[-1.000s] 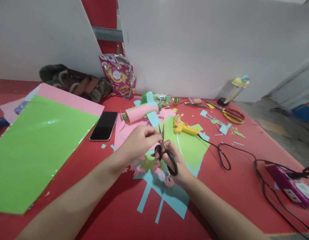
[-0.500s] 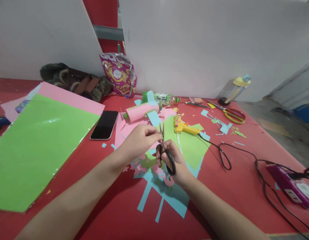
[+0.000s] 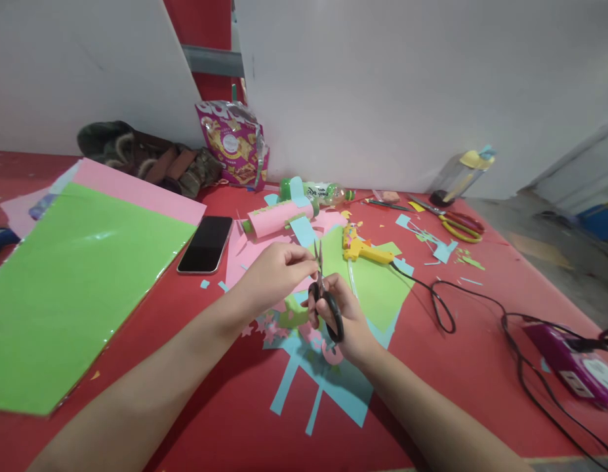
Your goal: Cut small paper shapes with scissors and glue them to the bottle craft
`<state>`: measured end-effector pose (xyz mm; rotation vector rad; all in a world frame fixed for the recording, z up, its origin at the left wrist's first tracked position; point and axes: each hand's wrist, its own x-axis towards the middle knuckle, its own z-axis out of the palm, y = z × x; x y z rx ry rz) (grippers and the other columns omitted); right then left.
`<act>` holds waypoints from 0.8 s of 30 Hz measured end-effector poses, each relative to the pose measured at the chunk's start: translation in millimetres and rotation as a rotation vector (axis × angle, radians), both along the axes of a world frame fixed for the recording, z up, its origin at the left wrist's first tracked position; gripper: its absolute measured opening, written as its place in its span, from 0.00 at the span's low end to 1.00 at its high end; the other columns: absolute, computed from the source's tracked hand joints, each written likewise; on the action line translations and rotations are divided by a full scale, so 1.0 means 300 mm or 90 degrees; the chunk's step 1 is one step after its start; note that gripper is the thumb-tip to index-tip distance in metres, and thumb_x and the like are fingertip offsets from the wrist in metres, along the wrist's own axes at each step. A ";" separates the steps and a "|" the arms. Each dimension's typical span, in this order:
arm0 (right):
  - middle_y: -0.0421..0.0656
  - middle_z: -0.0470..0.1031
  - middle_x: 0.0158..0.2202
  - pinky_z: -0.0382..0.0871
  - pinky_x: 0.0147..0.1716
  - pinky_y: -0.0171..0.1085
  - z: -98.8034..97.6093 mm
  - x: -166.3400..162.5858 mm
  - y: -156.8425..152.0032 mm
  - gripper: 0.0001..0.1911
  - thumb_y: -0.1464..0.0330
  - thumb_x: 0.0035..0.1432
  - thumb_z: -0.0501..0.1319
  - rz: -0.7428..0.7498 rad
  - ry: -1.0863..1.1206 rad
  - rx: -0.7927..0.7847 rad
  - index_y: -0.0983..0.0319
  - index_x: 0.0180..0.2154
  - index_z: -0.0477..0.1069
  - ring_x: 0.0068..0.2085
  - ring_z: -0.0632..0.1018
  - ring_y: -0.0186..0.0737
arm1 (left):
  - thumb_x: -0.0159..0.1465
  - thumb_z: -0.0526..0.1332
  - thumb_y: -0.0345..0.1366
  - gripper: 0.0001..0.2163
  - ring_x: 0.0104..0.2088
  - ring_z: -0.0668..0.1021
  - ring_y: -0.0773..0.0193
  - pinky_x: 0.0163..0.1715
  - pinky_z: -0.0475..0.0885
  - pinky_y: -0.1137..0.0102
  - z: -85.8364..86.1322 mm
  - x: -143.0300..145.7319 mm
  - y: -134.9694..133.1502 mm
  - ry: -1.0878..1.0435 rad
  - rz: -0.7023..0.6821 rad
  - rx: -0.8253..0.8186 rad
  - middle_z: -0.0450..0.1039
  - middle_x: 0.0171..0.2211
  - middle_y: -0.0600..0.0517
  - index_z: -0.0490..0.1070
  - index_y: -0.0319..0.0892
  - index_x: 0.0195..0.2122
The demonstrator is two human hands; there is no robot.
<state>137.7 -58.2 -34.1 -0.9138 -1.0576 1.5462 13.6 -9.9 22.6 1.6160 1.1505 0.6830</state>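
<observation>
- Left of my hands, the phone [image 3: 206, 244] lies untouched.
- My left hand [image 3: 274, 272] pinches a tiny paper scrap [image 3: 311, 264] against the blades.
- My right hand [image 3: 345, 321] grips the black scissors [image 3: 324, 295]; I judge I'm mid-trim, and next I need a slow closing snip.
</observation>
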 end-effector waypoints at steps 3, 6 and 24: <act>0.31 0.58 0.22 0.60 0.16 0.30 0.000 -0.001 0.000 0.22 0.55 0.39 0.64 -0.008 -0.003 -0.012 0.59 0.26 0.53 0.17 0.63 0.25 | 0.51 0.52 0.32 0.08 0.22 0.60 0.71 0.24 0.55 0.74 -0.001 -0.001 0.002 0.006 0.001 0.004 0.56 0.18 0.57 0.62 0.37 0.17; 0.31 0.58 0.21 0.59 0.15 0.29 0.000 -0.003 0.001 0.21 0.56 0.39 0.64 -0.019 -0.003 -0.017 0.59 0.25 0.53 0.16 0.64 0.25 | 0.51 0.52 0.32 0.08 0.22 0.60 0.71 0.24 0.56 0.74 0.000 0.000 0.002 0.002 0.011 0.005 0.57 0.17 0.57 0.62 0.37 0.17; 0.32 0.58 0.24 0.60 0.23 0.30 -0.011 0.014 0.035 0.15 0.64 0.45 0.60 -0.168 -0.074 0.028 0.58 0.28 0.53 0.23 0.65 0.28 | 0.51 0.53 0.36 0.09 0.22 0.64 0.70 0.22 0.59 0.75 -0.059 -0.002 0.029 0.059 -0.001 0.041 0.61 0.18 0.55 0.66 0.37 0.19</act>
